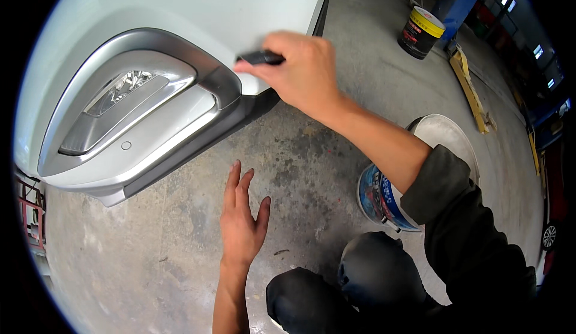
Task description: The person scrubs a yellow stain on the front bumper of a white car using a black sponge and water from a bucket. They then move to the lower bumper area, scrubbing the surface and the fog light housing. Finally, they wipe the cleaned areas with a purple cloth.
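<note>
My right hand (306, 70) is raised at the corner of a white car bumper (198, 4), its fingers closed around a small black block (259, 57) whose exact kind I cannot make out. The block is at the white panel, just above the grey trim (222, 85); whether it touches is unclear. That trim frames a fog lamp (123, 91) with a silver surround. Below the bumper, my left hand (242, 226) hangs over the concrete floor with fingers stretched out, holding nothing.
A lidded paint bucket (375, 193) stands under my right forearm, close to my knees (381, 268). Farther off at the right are a black-and-yellow bucket (420, 34), a blue post (459, 1) and a yellow beam (471, 91). A red rack (33, 208) stands at the far left.
</note>
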The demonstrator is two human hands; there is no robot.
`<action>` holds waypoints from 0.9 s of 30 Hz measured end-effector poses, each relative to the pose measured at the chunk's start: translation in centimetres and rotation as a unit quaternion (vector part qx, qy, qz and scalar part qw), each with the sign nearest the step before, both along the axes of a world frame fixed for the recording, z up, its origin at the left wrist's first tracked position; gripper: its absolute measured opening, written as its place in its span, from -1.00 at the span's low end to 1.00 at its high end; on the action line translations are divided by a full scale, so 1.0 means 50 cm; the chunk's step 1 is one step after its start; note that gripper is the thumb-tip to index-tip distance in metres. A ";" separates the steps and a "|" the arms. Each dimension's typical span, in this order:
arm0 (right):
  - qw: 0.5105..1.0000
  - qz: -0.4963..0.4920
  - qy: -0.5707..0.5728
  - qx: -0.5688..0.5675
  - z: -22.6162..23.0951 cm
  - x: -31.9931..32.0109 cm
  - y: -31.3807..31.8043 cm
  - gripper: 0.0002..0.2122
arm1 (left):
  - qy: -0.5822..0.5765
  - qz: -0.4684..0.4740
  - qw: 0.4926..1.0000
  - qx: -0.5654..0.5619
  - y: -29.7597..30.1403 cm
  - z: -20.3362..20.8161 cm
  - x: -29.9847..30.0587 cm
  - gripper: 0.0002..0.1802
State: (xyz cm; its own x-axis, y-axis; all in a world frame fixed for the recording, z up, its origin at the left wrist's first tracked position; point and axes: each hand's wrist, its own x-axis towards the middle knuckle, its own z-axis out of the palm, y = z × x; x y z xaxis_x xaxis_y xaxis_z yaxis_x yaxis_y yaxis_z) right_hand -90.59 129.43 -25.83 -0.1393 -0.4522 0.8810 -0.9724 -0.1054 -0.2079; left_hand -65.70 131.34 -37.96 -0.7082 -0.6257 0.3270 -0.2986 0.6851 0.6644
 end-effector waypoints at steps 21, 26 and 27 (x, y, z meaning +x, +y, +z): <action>0.996 -0.045 -0.068 0.019 -0.099 0.026 -0.007 -0.60 | 0.001 0.017 1.000 0.006 0.001 -0.013 0.026 -0.32; 0.998 -0.035 -0.031 0.040 -0.085 0.000 0.004 -0.55 | -0.003 0.014 1.000 0.013 0.000 -0.008 0.034 -0.34; 0.998 -0.041 -0.042 0.034 -0.062 0.008 0.006 -0.55 | -0.006 0.013 1.000 0.012 0.000 -0.009 0.036 -0.34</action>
